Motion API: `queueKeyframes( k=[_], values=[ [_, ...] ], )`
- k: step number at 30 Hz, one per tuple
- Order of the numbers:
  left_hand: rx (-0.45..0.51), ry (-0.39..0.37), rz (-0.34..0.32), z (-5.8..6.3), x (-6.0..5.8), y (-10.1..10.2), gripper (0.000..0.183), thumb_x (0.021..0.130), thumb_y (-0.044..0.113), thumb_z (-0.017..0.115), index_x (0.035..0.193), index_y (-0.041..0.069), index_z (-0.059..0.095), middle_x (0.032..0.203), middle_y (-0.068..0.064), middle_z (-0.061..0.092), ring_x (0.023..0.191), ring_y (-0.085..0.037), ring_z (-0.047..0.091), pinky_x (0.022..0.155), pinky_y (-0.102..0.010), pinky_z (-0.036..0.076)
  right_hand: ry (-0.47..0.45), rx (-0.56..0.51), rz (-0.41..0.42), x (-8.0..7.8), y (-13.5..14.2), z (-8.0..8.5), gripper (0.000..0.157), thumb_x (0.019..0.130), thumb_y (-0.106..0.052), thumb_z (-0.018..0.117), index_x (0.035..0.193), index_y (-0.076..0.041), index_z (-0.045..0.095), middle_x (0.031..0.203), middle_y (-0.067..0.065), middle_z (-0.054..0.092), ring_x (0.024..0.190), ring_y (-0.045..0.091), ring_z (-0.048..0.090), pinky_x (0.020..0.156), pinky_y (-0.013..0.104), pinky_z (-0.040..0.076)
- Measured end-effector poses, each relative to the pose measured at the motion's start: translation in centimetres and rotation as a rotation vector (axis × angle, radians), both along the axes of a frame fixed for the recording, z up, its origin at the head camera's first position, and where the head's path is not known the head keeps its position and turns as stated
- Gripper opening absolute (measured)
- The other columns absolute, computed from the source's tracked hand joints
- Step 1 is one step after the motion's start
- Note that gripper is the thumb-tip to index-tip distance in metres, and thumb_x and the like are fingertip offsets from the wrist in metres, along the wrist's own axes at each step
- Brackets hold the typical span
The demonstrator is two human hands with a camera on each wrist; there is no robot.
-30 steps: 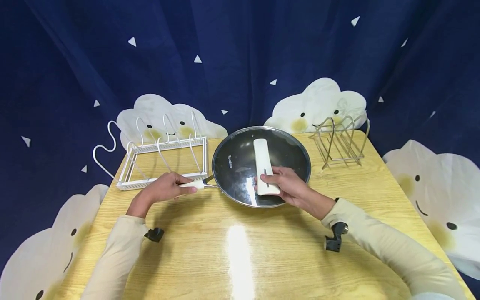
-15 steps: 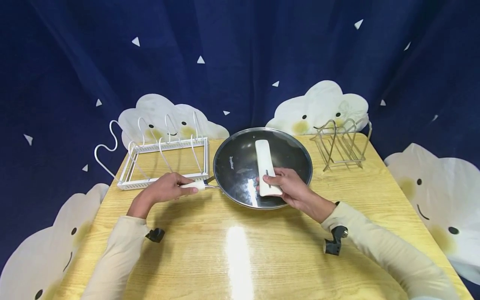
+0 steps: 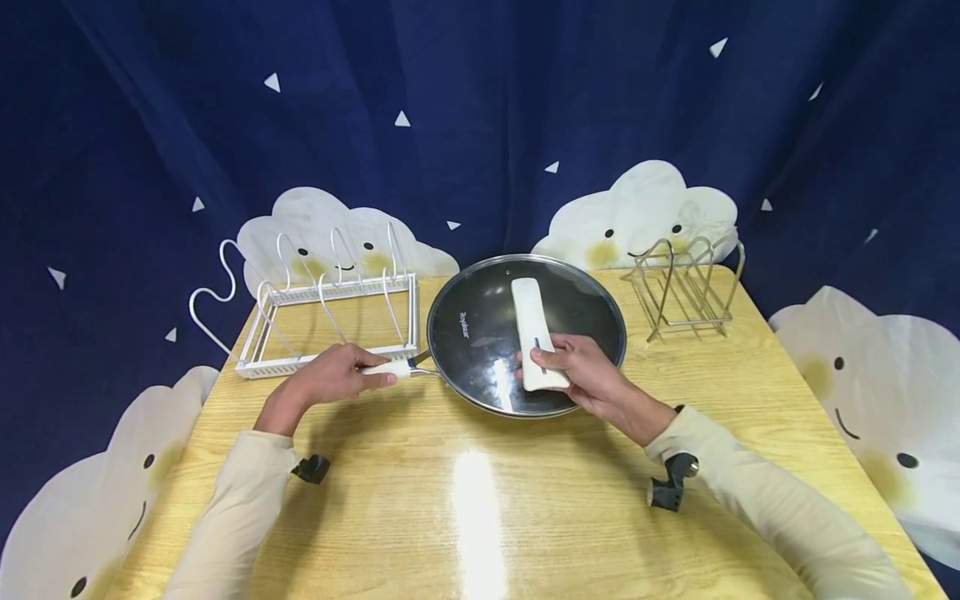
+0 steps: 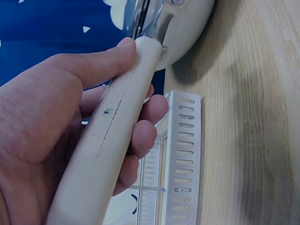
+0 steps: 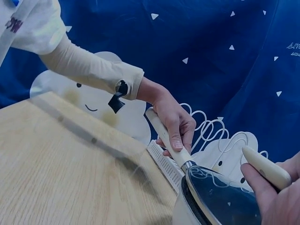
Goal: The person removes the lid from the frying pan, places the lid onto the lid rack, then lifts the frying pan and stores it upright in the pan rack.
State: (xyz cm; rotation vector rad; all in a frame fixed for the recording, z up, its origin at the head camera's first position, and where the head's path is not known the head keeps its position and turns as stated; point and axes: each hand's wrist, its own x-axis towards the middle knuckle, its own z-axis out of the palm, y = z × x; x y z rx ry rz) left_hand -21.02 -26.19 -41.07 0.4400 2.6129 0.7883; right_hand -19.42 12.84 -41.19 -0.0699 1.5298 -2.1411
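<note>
A wide pan [image 5: 182,213] with a pale outer wall sits at the table's far middle, covered by a dark glass lid [image 3: 480,292] with a metal rim. My left hand [image 3: 326,377] grips the pan's cream handle [image 4: 110,126], thumb along its top and fingers curled beneath. My right hand [image 3: 588,371] holds the long cream lid handle [image 3: 528,308] at its near end, thumb on top beside a dark slot. In the right wrist view the lid [image 5: 225,197] lies close over the pan's rim. The pan's inside is hidden.
A white wire rack [image 3: 416,317] with upright loops stands at the back left, just behind my left hand. To the right of the pan is a smaller metal wire rack [image 3: 688,321]. The wooden table [image 3: 390,508] ends at a blue curtain [image 3: 480,100] with cloud shapes.
The near end of the lid handle has shifted slightly right with my right hand, so the handle slants a little more. My left hand keeps its grip and barely moves.
</note>
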Motion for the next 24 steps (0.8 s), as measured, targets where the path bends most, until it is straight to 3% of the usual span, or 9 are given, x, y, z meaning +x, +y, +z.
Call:
queueKeyframes(
  k=[4, 12, 24],
  values=[
    [-0.008, 0.005, -0.011, 0.0, 0.1, 0.0, 0.045, 0.097, 0.043, 0.070, 0.129, 0.012, 0.072, 0.092, -0.009, 0.075, 0.063, -0.016, 0.060, 0.065, -0.032, 0.049, 0.007, -0.006, 0.006, 0.0, 0.2, 0.2, 0.045, 0.104, -0.002, 0.054, 0.142, 0.017, 0.040, 0.114, 0.019, 0.072, 0.090, 0.025, 0.075, 0.080, 0.035, 0.061],
    [-0.057, 0.111, -0.063, 0.0, 0.0, 0.2, 0.042, 0.095, 0.042, 0.071, 0.124, 0.011, 0.075, 0.092, 0.001, 0.072, 0.071, -0.013, 0.053, 0.069, -0.032, 0.043, 0.055, 0.006, 0.016, -0.1, 1.0, 1.8, 0.043, 0.104, -0.003, 0.055, 0.140, 0.016, 0.042, 0.109, 0.014, 0.074, 0.090, 0.023, 0.076, 0.077, 0.033, 0.061],
    [-0.050, 0.121, -0.101, 0.3, -0.2, 0.2, 0.041, 0.095, 0.042, 0.072, 0.122, 0.011, 0.076, 0.077, 0.004, 0.064, 0.063, -0.010, 0.047, 0.062, -0.029, 0.042, 0.176, 0.131, 0.011, -0.3, 2.5, 4.5, 0.042, 0.103, -0.003, 0.055, 0.140, 0.015, 0.044, 0.101, 0.009, 0.075, 0.084, 0.021, 0.076, 0.073, 0.032, 0.061]
  ],
)
